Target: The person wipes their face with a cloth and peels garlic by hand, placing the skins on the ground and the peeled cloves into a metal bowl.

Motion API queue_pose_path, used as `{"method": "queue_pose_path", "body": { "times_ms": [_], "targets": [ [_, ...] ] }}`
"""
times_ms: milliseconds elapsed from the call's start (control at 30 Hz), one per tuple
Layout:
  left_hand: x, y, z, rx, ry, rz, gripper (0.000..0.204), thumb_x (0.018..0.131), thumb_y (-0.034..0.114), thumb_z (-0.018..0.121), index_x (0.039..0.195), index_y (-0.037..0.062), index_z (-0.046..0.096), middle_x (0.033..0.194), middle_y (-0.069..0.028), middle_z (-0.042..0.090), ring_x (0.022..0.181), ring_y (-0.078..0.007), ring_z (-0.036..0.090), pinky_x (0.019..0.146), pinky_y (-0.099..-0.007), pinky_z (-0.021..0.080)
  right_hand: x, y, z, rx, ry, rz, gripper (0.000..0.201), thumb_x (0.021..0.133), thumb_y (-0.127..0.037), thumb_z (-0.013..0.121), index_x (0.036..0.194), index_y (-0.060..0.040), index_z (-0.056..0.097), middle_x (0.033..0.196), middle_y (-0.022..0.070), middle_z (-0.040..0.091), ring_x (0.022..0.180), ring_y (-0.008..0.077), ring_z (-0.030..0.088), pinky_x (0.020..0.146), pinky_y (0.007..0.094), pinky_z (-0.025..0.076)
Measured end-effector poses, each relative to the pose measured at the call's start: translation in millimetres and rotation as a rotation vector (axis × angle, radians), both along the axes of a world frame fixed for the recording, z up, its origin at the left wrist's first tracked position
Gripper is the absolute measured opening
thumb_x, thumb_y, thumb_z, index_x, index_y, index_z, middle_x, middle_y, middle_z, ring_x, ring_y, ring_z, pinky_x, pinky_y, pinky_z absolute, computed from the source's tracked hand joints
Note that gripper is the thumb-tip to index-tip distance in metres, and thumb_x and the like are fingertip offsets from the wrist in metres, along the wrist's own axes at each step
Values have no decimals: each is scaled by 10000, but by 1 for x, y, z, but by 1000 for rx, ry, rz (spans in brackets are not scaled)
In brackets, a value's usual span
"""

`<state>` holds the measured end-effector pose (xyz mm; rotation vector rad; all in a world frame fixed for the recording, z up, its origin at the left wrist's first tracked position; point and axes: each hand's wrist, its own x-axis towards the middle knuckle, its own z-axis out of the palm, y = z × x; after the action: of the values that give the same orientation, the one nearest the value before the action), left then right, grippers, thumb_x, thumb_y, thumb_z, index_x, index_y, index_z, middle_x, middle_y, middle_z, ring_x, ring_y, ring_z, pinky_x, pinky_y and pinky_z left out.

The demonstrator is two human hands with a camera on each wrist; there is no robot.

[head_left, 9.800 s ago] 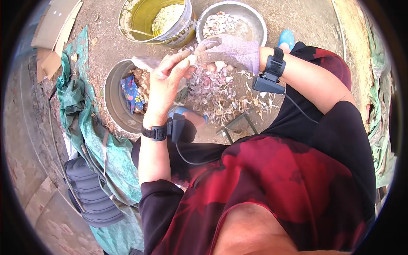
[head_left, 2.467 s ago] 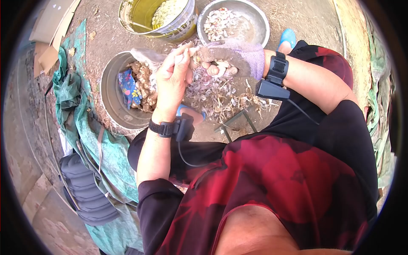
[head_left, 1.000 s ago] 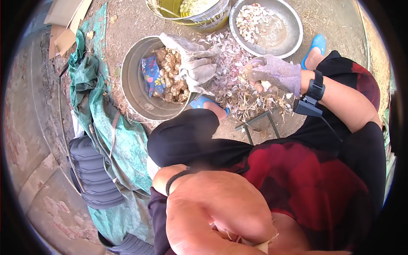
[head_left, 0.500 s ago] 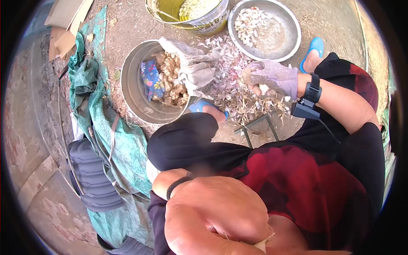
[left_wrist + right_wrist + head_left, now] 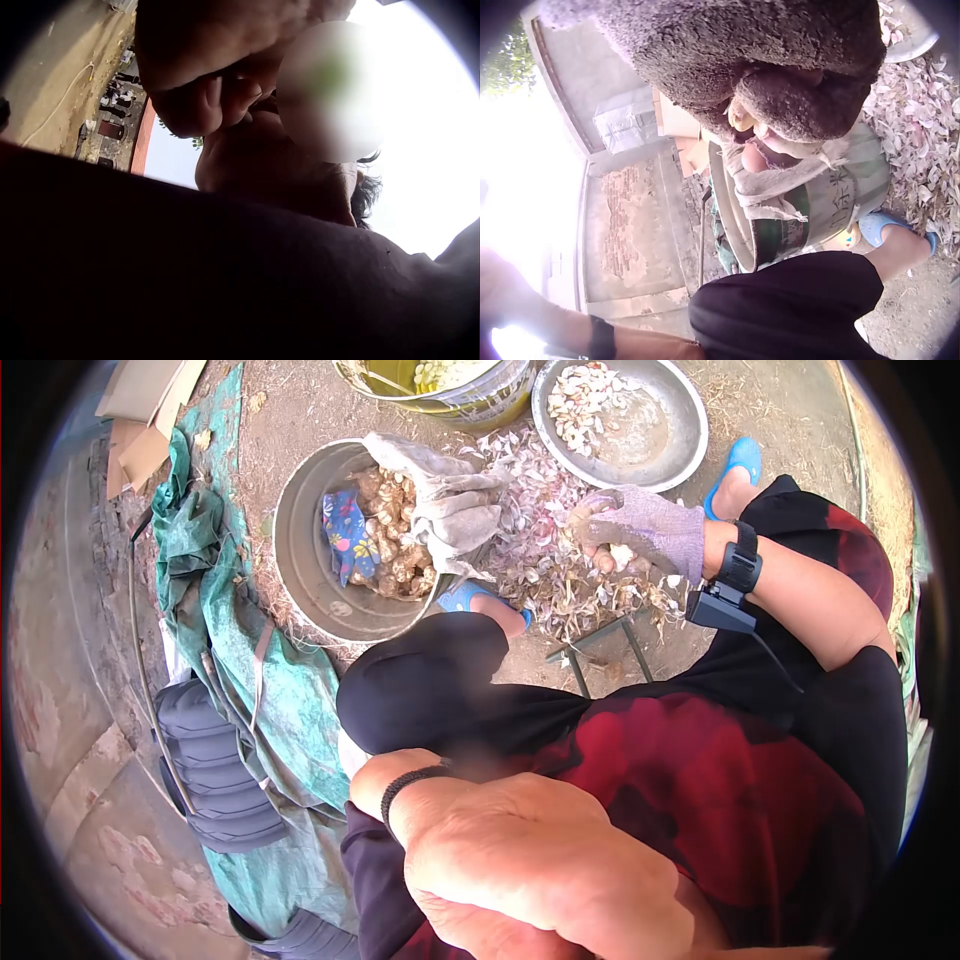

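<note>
1. Holding several pieces of garlic (image 5: pixel 620 558), the grip of the right hand (image 5: pixel 645 525), in a mauve glove, is clamped around them, with the fingers bent.
2. This garlic is above the peelings (image 5: pixel 545 485), which lie in a wide heap on the ground.
3. The grip of the left hand (image 5: pixel 550 860), which is bare, is raised in front of the red and black shirt (image 5: pixel 700 780); the left wrist view shows bent fingers close to the person's head, but I cannot tell whether they hold something.
4. To the left of the peelings is a grey bucket (image 5: pixel 300 545), containing tan bulbs (image 5: pixel 400 550) and a flowered cloth (image 5: pixel 347 538); a pale cloth (image 5: pixel 455 510) hangs over its rim.
5. Beyond the peelings are a metal basin (image 5: pixel 660 445) with cloves (image 5: pixel 583 410) and, just beside it, a yellow bucket (image 5: pixel 490 402).
</note>
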<state>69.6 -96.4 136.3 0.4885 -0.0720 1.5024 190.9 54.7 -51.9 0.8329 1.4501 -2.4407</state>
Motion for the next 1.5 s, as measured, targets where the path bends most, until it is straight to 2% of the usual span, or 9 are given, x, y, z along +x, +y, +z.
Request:
{"method": "queue_pose_path", "body": {
  "times_ms": [33,167,367,433,500,600,767,967,1500],
  "targets": [
    [5,-2,7,-232,-117,-36,402,932,219,587,1061,-156,520,795,-192,640,600,-275,628,540,-320,534,-2,2,8,19,-16,-33,298,930,-384,518,1002,-106,600,722,-18,569,626,16,516,456,148,357],
    [12,-4,-6,-121,-382,-194,298,917,149,619,954,-146,590,734,-169,619,564,-226,609,468,-291,497,-1,5,16,88,-102,30,278,891,-377,534,887,-106,593,717,-13,564,627,39,526,467,166,381],
    [-37,45,-52,-462,868,418,144,937,159,597,983,31,550,632,-29,543,414,-81,402,378,-225,291,6,14,10,121,69,-55,345,904,-429,535,892,-89,593,754,-9,539,683,33,501,511,176,381],
    [-60,50,-80,-490,1116,408,220,876,57,665,1075,18,579,807,-25,632,649,-41,519,586,-185,416,1,17,21,75,72,-126,385,915,-447,535,922,-68,606,760,-5,538,688,28,494,513,173,370],
    [-67,53,-103,-489,1389,498,209,861,58,685,1047,25,596,821,-8,636,664,-18,514,594,-178,413,1,24,32,163,164,-59,354,936,-372,530,1035,-43,617,791,1,557,722,22,511,497,146,380],
    [-64,54,-116,-425,1537,532,200,872,72,675,1042,17,585,794,-9,623,681,-41,545,607,-186,433,6,20,31,-272,308,-238,362,952,-289,536,1217,-43,567,845,-3,588,698,28,552,453,102,415],
    [-63,53,-125,-196,1917,636,232,843,38,694,1053,16,598,771,-23,628,698,-55,568,636,-201,468,7,22,31,-222,323,-242,317,933,-334,557,1095,-68,616,801,-22,583,677,18,538,448,119,389],
    [-60,58,-126,-126,2014,653,262,766,74,754,992,51,624,841,-122,663,727,-263,652,645,-321,507,6,21,27,-171,362,-262,288,889,-288,627,1026,-36,644,772,39,626,607,61,575,407,158,388],
    [-56,64,-136,220,2238,695,232,778,-6,715,993,23,632,853,-110,669,742,-226,659,642,-308,508,3,22,19,177,257,-173,299,927,-330,551,991,-55,648,749,-8,575,677,73,527,602,230,421]
  ]
}}
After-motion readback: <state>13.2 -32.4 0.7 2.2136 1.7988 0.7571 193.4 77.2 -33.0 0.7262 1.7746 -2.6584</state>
